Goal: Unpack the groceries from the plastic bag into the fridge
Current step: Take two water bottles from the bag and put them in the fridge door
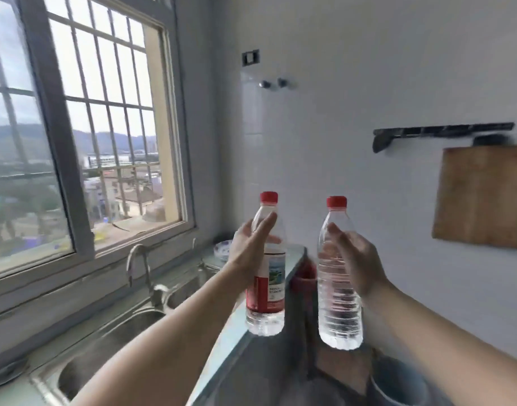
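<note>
A: Left hand (248, 247), grip?

B: Wrapping the upper body of a clear plastic water bottle with a red cap and red-white label (266, 285). Thumb is lying across the shoulder, fingers curling round the far side. Bottle is hanging upright in the air.

A: Right hand (355, 259)?

B: Grasping a second clear ribbed plastic water bottle with a red cap, no label showing (337, 288). Fingers are curling round its right side, thumb on the front. Also upright, off any surface.

A: Are the bottles touching?

B: No, standing apart, side by side, the unlabelled one just right of the labelled one.

A: Around them?

B: Steel double sink (105, 353) with a curved metal tap (140, 265) is sitting left of the labelled bottle, below a barred window (84, 127). Grey counter edge (236, 332) is running behind and under that bottle. A wooden cutting board (482, 197) is hanging on the white tiled wall well right of it, under a dark rail (441, 131). Something red (304, 278) is showing between the bottles, too blurred to name.

A: Fridge, bag?

B: Can't tell from this view.
</note>
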